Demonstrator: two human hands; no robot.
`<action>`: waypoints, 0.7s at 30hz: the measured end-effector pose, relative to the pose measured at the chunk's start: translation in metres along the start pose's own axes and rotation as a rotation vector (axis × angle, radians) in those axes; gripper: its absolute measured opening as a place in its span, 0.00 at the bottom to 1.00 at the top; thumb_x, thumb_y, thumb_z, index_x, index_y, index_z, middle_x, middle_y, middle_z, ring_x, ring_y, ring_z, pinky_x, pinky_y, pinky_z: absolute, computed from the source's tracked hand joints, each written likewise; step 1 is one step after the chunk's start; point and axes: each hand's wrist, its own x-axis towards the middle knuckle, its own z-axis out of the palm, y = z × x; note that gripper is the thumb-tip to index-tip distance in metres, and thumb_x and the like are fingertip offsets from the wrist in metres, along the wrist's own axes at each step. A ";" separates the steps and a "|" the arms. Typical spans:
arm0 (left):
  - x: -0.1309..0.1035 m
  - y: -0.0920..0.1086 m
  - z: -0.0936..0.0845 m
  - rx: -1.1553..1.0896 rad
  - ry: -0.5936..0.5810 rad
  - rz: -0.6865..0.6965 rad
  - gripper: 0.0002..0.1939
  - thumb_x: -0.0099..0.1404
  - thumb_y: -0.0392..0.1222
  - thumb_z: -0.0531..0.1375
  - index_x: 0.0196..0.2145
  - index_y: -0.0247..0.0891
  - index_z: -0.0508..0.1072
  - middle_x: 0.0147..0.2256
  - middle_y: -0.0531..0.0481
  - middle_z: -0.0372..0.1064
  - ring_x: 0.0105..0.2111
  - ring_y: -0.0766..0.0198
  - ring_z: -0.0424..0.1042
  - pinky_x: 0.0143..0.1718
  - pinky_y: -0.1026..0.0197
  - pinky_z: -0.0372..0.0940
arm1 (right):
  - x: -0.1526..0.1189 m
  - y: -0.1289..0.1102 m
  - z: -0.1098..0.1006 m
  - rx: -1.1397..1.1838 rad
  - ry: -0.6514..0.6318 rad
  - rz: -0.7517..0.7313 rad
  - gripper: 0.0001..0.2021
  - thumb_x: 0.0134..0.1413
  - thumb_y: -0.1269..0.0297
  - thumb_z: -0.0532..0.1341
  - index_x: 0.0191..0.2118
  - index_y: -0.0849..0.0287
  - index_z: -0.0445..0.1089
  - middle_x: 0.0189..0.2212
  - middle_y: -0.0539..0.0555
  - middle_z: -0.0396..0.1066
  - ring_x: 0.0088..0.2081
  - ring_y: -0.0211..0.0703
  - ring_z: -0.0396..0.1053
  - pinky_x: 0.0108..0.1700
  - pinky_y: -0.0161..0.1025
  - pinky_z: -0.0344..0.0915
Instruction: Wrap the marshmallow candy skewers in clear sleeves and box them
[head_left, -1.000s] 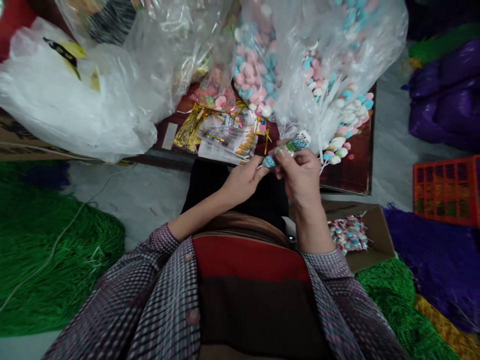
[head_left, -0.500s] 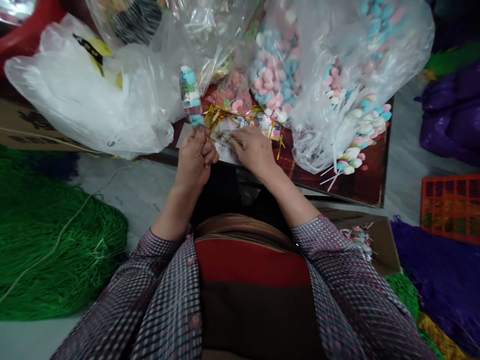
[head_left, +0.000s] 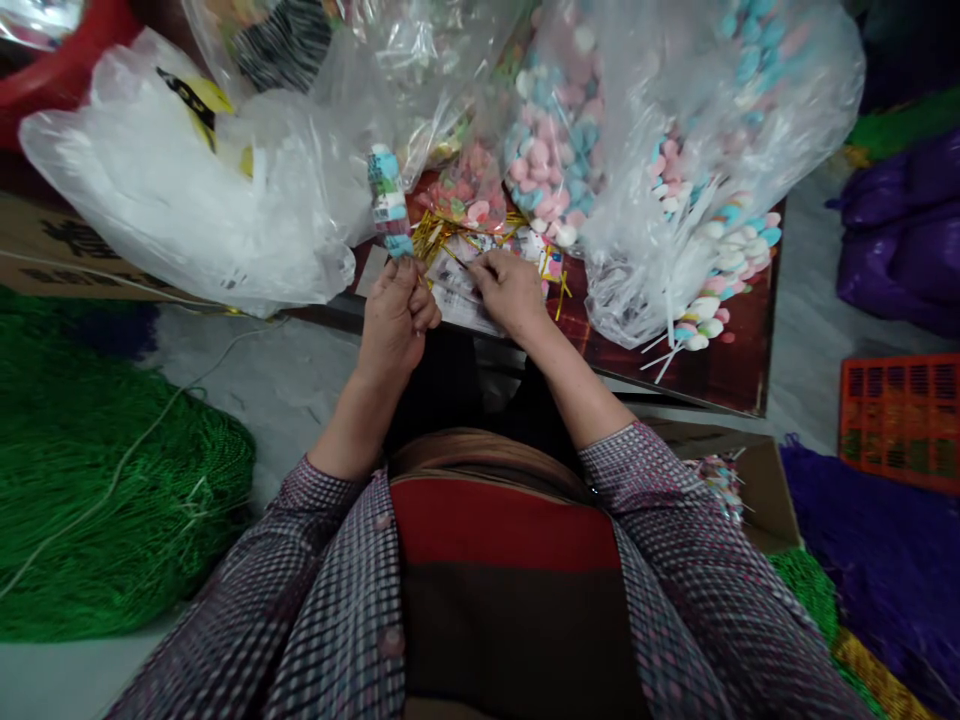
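Above the near edge of the tabletop (head_left: 739, 385), the left hand (head_left: 399, 312) grips a wrapped candy (head_left: 388, 205) by its lower end, apparently to hold it gathered; the right hand (head_left: 512, 292) seems to pinch a thin tie (head_left: 456, 258). Beyond, gold ties (head_left: 429, 236) lie handily close.

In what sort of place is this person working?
Probably a small hand-packing workshop: a clear bag of pink, blue and white candies sits on the table, gold twist ties lie there too, and the left hand holds a filled wrapper.
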 end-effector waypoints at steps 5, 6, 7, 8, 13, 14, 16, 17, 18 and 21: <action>0.005 -0.011 -0.010 0.047 -0.049 0.039 0.12 0.72 0.47 0.59 0.30 0.44 0.66 0.17 0.62 0.47 0.15 0.72 0.43 0.18 0.64 0.46 | 0.002 0.000 0.004 0.003 0.026 0.066 0.08 0.65 0.64 0.59 0.34 0.56 0.72 0.37 0.56 0.78 0.43 0.50 0.73 0.49 0.46 0.67; 0.006 -0.012 -0.012 0.043 -0.053 0.046 0.12 0.72 0.47 0.59 0.30 0.44 0.67 0.17 0.62 0.48 0.15 0.72 0.43 0.18 0.64 0.46 | 0.002 -0.001 0.004 0.000 0.034 0.071 0.08 0.65 0.64 0.59 0.34 0.56 0.72 0.38 0.57 0.78 0.43 0.50 0.73 0.50 0.46 0.67; 0.007 -0.013 -0.013 0.043 -0.056 0.052 0.12 0.72 0.48 0.59 0.31 0.44 0.67 0.17 0.62 0.47 0.14 0.72 0.43 0.18 0.64 0.46 | 0.001 -0.002 0.003 0.006 0.042 0.077 0.08 0.66 0.65 0.58 0.35 0.56 0.72 0.37 0.57 0.77 0.43 0.50 0.73 0.50 0.47 0.67; 0.007 -0.013 -0.014 0.048 -0.059 0.055 0.12 0.72 0.48 0.60 0.31 0.44 0.66 0.17 0.62 0.47 0.14 0.73 0.42 0.18 0.64 0.46 | -0.001 -0.004 0.002 0.024 0.055 0.082 0.08 0.66 0.65 0.58 0.35 0.56 0.71 0.37 0.56 0.77 0.42 0.49 0.73 0.50 0.46 0.67; 0.003 -0.014 -0.006 0.163 -0.091 0.014 0.14 0.71 0.49 0.62 0.30 0.43 0.65 0.17 0.64 0.45 0.13 0.75 0.41 0.16 0.65 0.42 | -0.023 -0.020 -0.021 0.231 0.112 -0.021 0.09 0.68 0.62 0.56 0.36 0.54 0.71 0.31 0.50 0.73 0.36 0.42 0.71 0.46 0.42 0.69; 0.001 -0.014 -0.002 0.193 -0.108 0.007 0.14 0.70 0.49 0.63 0.30 0.42 0.65 0.17 0.64 0.45 0.13 0.75 0.42 0.16 0.66 0.42 | -0.029 -0.024 -0.026 0.242 0.098 -0.057 0.09 0.68 0.62 0.57 0.36 0.54 0.71 0.31 0.50 0.73 0.36 0.42 0.71 0.46 0.42 0.69; -0.003 -0.016 0.005 0.240 -0.145 -0.006 0.13 0.69 0.46 0.64 0.30 0.42 0.65 0.18 0.64 0.46 0.14 0.76 0.43 0.16 0.67 0.41 | -0.040 -0.029 -0.035 0.200 0.072 -0.105 0.08 0.67 0.61 0.58 0.36 0.53 0.72 0.30 0.50 0.74 0.36 0.43 0.71 0.45 0.42 0.69; -0.005 -0.018 0.008 0.257 -0.160 -0.014 0.13 0.69 0.44 0.64 0.30 0.41 0.65 0.18 0.64 0.47 0.14 0.76 0.43 0.16 0.67 0.41 | -0.044 -0.030 -0.037 0.158 0.066 -0.117 0.08 0.67 0.61 0.58 0.35 0.54 0.71 0.30 0.51 0.74 0.36 0.43 0.71 0.45 0.42 0.69; -0.007 -0.020 0.010 0.270 -0.175 -0.023 0.12 0.69 0.41 0.63 0.29 0.41 0.64 0.18 0.64 0.47 0.14 0.77 0.44 0.16 0.68 0.40 | -0.047 -0.029 -0.038 0.112 0.069 -0.124 0.08 0.67 0.62 0.58 0.35 0.54 0.71 0.30 0.51 0.74 0.36 0.44 0.71 0.45 0.42 0.69; -0.008 -0.027 0.014 0.301 -0.200 -0.028 0.13 0.69 0.38 0.61 0.28 0.40 0.63 0.19 0.63 0.48 0.15 0.77 0.46 0.16 0.69 0.41 | -0.051 -0.024 -0.037 0.011 0.108 -0.153 0.09 0.67 0.62 0.57 0.35 0.54 0.70 0.31 0.53 0.75 0.36 0.45 0.72 0.44 0.42 0.68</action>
